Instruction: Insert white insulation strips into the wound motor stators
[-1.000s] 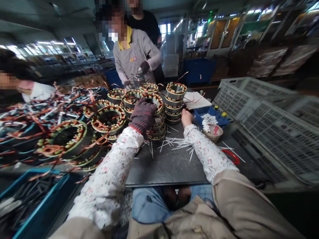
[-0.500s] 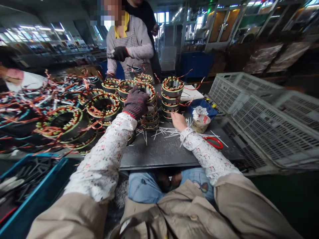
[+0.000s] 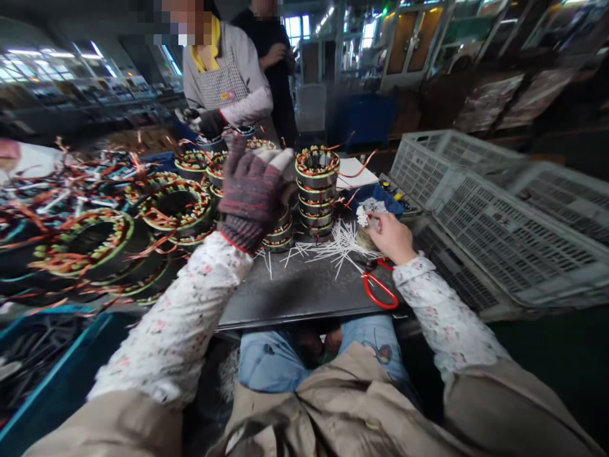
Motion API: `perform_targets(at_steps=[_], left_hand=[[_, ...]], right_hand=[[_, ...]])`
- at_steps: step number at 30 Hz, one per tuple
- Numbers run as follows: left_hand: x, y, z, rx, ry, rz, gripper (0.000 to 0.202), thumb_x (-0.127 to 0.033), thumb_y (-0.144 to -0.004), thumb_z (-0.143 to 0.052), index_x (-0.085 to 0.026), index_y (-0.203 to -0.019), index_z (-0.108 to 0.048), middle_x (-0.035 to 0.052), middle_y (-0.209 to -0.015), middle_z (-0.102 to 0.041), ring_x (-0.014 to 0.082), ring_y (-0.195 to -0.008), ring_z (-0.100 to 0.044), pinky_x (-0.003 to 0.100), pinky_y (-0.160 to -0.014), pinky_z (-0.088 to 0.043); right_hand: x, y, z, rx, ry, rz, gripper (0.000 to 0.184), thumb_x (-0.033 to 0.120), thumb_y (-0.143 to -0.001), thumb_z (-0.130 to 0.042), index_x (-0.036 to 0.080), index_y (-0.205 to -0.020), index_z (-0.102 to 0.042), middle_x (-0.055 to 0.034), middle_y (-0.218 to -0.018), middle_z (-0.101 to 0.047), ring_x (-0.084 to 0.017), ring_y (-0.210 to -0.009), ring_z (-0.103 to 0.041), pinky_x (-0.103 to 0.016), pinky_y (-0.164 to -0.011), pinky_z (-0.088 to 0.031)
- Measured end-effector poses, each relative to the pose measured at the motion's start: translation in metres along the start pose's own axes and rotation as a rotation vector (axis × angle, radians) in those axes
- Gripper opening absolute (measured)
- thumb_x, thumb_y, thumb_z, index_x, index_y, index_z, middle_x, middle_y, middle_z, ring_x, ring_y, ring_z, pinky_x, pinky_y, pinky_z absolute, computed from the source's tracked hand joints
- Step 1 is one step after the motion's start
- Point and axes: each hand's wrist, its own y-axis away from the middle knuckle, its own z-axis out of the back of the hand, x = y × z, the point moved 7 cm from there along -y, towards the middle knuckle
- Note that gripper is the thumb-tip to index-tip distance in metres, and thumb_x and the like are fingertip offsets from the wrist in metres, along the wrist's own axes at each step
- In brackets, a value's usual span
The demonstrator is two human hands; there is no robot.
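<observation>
My left hand (image 3: pixel 252 190), in a dark knit glove, is raised in front of a stack of copper-wound stator rings (image 3: pixel 280 230). Its fingers are pressed together and hide the top of the stack; I cannot see what they grip. My bare right hand (image 3: pixel 391 238) reaches a small bowl (image 3: pixel 362 238) heaped with white pieces (image 3: pixel 368 212). Its fingertips are pinched among those pieces. A second stack of stator rings (image 3: pixel 316 187) stands between the two hands. Thin white strips (image 3: pixel 333 244) lie scattered on the dark tabletop (image 3: pixel 304 285).
Red-handled scissors (image 3: pixel 380 292) lie under my right wrist. Larger stators (image 3: pixel 176 206) with loose orange leads fill the left side. Grey plastic crates (image 3: pixel 480 190) are on the right, a blue bin (image 3: pixel 57 381) at lower left. A person in an apron (image 3: pixel 223 82) works across the table.
My left hand has lifted from the top of the stack toward me. My right hand has moved right from the table to the small bowl. The view has swung right.
</observation>
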Motion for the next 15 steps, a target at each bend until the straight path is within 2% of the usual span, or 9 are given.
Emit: perform_targets(at_steps=[2, 4, 6, 8, 10, 12, 15], left_hand=[[-0.022, -0.014, -0.01, 0.025, 0.024, 0.015, 0.06, -0.044, -0.098, -0.045, -0.019, -0.153, -0.043, 0.008, -0.149, -0.057, 0.026, -0.14, -0.049, 0.045, -0.129, -0.023], [-0.038, -0.036, -0.034, 0.104, 0.06, 0.02, 0.063, -0.042, -0.098, -0.048, -0.015, -0.154, -0.042, 0.0119, -0.145, -0.06, 0.0266, -0.136, -0.053, 0.042, -0.124, -0.032], [-0.045, -0.06, -0.061, 0.178, 0.063, 0.018, 0.064, -0.043, -0.097, -0.052, -0.013, -0.153, -0.043, 0.014, -0.142, -0.062, 0.0267, -0.135, -0.055, 0.042, -0.123, -0.032], [-0.049, -0.081, -0.086, 0.259, 0.023, -0.002, 0.06, -0.043, -0.095, -0.056, -0.011, -0.145, -0.053, 0.0157, -0.137, -0.065, 0.0285, -0.132, -0.058, 0.045, -0.124, -0.03], [-0.05, -0.098, -0.104, 0.334, -0.013, -0.034, 0.05, -0.04, -0.089, -0.064, -0.011, -0.129, -0.066, 0.0156, -0.124, -0.072, 0.0313, -0.125, -0.063, 0.047, -0.122, -0.034], [-0.049, -0.11, -0.117, 0.391, -0.02, -0.051, 0.04, -0.035, -0.081, -0.072, -0.013, -0.115, -0.074, 0.014, -0.109, -0.076, 0.0332, -0.114, -0.069, 0.046, -0.111, -0.045], [-0.046, -0.121, -0.13, 0.419, -0.005, -0.041, 0.039, -0.032, -0.076, -0.075, -0.016, -0.111, -0.076, 0.0125, -0.103, -0.077, 0.0337, -0.105, -0.072, 0.042, -0.091, -0.056]], right_hand=[[-0.017, -0.007, -0.009, 0.117, 0.159, 0.033, 0.036, 0.036, -0.091, -0.057, 0.02, -0.121, -0.071, -0.0137, -0.123, -0.072, -0.027, -0.092, -0.072, -0.034, -0.074, -0.05], [-0.024, -0.011, -0.015, 0.163, 0.241, 0.094, 0.031, 0.038, -0.093, -0.056, 0.02, -0.109, -0.076, -0.0141, -0.116, -0.075, -0.026, -0.087, -0.072, -0.033, -0.07, -0.049], [-0.028, -0.011, -0.017, 0.169, 0.262, 0.134, 0.029, 0.038, -0.095, -0.055, 0.02, -0.096, -0.077, -0.0141, -0.109, -0.076, -0.026, -0.084, -0.072, -0.033, -0.068, -0.048], [-0.033, -0.008, -0.017, 0.168, 0.267, 0.157, 0.027, 0.036, -0.095, -0.055, 0.021, -0.089, -0.077, -0.0136, -0.107, -0.076, -0.025, -0.083, -0.072, -0.033, -0.068, -0.048], [-0.041, -0.005, -0.015, 0.162, 0.265, 0.172, 0.024, 0.034, -0.094, -0.057, 0.022, -0.089, -0.077, -0.013, -0.11, -0.076, -0.024, -0.083, -0.072, -0.032, -0.069, -0.048], [-0.048, -0.002, -0.013, 0.151, 0.252, 0.178, 0.022, 0.034, -0.093, -0.059, 0.022, -0.091, -0.077, -0.0126, -0.11, -0.076, -0.024, -0.084, -0.072, -0.032, -0.069, -0.048], [-0.053, -0.001, -0.008, 0.095, 0.235, 0.169, 0.022, 0.038, -0.091, -0.062, 0.023, -0.099, -0.076, -0.0115, -0.108, -0.077, -0.024, -0.083, -0.072, -0.032, -0.065, -0.046]])
